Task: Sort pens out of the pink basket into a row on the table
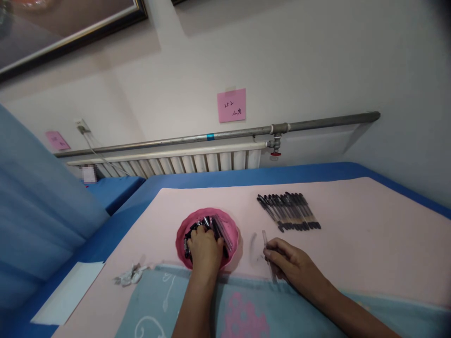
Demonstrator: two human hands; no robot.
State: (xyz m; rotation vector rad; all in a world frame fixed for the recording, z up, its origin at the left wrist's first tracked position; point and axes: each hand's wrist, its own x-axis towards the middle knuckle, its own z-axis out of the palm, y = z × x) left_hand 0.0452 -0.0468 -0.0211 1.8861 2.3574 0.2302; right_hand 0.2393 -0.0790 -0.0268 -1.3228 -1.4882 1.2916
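Observation:
My left hand [205,248] reaches down into a pink scalloped bowl [211,211]. Its fingers curl among small black pen parts [206,221], and the fingertips are hidden, so what they grip does not show. Clear pen barrels [225,237] lean along the bowl's right side. To the right of the bowl, my right hand [294,265] pinches a clear pen barrel [265,237] between thumb and fingers, held upright just above the table's near edge. Farther back on the right lies a slanting row of several black-capped pens [289,209], laid side by side.
Pale pink sheeting [369,234] covers the blue-edged table. A crumpled tissue [130,274] and a white paper [70,291] lie at the left. Blue-green patterned cloth [158,300] hangs over the near edge. Behind stand a radiator [193,163] and a wall pipe [243,133].

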